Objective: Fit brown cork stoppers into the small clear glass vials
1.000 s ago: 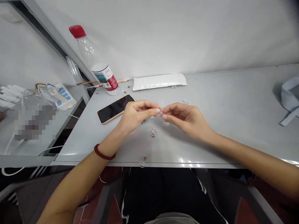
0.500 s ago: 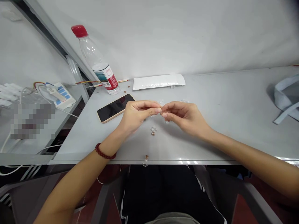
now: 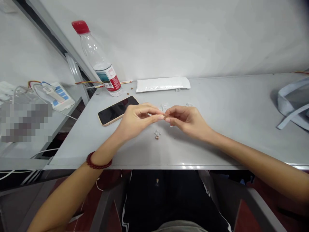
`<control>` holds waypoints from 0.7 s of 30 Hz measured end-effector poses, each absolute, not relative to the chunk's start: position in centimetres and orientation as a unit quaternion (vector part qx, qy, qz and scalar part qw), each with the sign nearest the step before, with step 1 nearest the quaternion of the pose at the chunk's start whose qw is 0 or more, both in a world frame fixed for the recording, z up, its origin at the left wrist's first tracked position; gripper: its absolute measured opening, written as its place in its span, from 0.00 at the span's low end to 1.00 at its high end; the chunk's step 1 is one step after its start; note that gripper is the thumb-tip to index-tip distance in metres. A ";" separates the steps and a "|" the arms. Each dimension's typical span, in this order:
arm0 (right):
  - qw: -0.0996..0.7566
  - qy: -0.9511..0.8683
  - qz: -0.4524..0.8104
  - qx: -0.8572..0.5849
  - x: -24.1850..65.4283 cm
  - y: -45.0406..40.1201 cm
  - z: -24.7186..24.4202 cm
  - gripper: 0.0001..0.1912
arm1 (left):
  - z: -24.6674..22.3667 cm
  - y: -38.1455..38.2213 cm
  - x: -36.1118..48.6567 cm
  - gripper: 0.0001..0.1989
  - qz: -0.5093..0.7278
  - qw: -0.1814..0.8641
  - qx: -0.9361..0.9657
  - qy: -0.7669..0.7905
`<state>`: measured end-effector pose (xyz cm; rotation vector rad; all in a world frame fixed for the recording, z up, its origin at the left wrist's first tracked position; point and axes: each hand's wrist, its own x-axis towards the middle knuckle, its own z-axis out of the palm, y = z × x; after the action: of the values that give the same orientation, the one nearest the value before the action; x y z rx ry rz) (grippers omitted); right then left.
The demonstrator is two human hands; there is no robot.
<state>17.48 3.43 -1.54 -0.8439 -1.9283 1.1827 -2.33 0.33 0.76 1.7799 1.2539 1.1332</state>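
My left hand [image 3: 132, 124], right hand [image 3: 190, 122]: each grip narrow on one brownish piece [image 3: 164, 117], best pinched lightly; clear piece [image 3: 157, 133], six o'clock

Head view: worn on the person's head, looking forward and down from above the dark trousers [image 3: 166, 203]
Wall [image 3: 198, 38]: straight ahead, filling the top
Tabletop [image 3: 217, 148]: seen slantwise from above, near edge crossing the lower part
Left hand [image 3: 132, 121] and right hand [image 3: 191, 122]: close to mid-picture, near enough to tell fingers apart
Forearms: left from the bottom left, right from the lower right side
Reach: wide, from power strip [image 3: 63, 96] to pale blue strap [image 3: 291, 111]
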 end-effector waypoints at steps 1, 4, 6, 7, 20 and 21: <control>0.346 -0.754 0.448 -0.333 17.5 3.5 -1.5 0.05 | 1.4 -0.5 -2.8 0.07 0.415 0.312 0.688 0.507; 0.334 -0.768 0.422 -0.347 17.3 3.6 -1.7 0.06 | 2.3 -4.6 -3.2 0.06 0.314 0.288 0.719 0.549; 0.327 -0.776 0.412 -0.349 17.1 3.7 -1.9 0.06 | 0.4 -8.0 -2.1 0.10 0.145 0.383 0.780 0.474; 0.323 -0.781 0.406 -0.347 17.0 3.7 -2.0 0.06 | -1.4 -9.6 -1.1 0.10 0.046 0.423 0.797 0.429; 0.338 -0.848 0.296 -0.282 17.9 4.0 -2.4 0.12 | -13.8 -13.6 6.1 0.11 -0.218 0.331 0.859 0.324; 0.327 -0.866 0.272 -0.262 17.9 4.0 -2.4 0.14 | -11.4 -13.3 5.7 0.09 -0.170 0.343 0.866 0.322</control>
<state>17.91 4.03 -2.43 -0.6875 -2.2686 0.7114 5.72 -13.28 -11.38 2.2508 0.8372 -0.4415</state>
